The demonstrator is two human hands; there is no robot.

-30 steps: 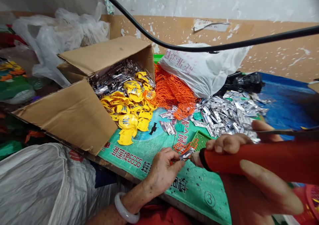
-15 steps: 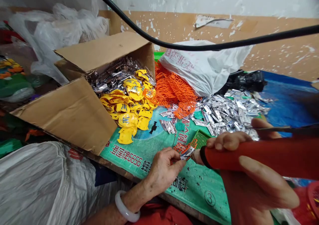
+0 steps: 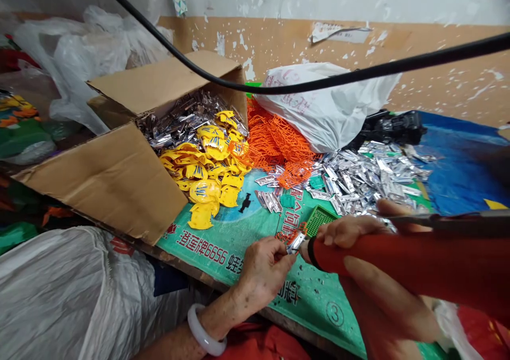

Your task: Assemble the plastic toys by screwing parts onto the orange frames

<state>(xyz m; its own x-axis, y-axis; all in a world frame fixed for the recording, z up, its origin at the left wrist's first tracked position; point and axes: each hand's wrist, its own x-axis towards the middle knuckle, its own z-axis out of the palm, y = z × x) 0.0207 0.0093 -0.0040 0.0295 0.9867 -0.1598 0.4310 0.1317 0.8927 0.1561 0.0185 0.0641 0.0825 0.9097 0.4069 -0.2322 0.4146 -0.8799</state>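
Between the two hands, a small silver foil strip [image 3: 296,243] sits at the fingertips of the left hand [image 3: 263,275], its long axis tilted from lower left to upper right. Left fingers closed together, pinching the strip's lower end; strip bright, creased, narrow. Right hand [image 3: 346,232] clamped around a red cylindrical grip [image 3: 378,259], fingers over the top, thumb below. Grip lies roughly level, pointing left; its black collar [image 3: 313,254] is just beside the strip's upper end. Contact between collar and strip: cannot tell. Left hand is the one touching the strip. White bangle [image 3: 205,331] on left wrist.

Beneath and beyond: an orange mesh scrap [image 3: 287,236] just behind the strip, a green plastic grid [image 3: 321,221] near the right fingers, both on a green printed sheet [image 3: 319,301] covering the surface. Farther: a loose heap of silver strips [image 3: 366,174], orange netting [image 3: 274,142], and an open cardboard box [image 3: 107,185] spilling yellow pieces [image 3: 203,190].
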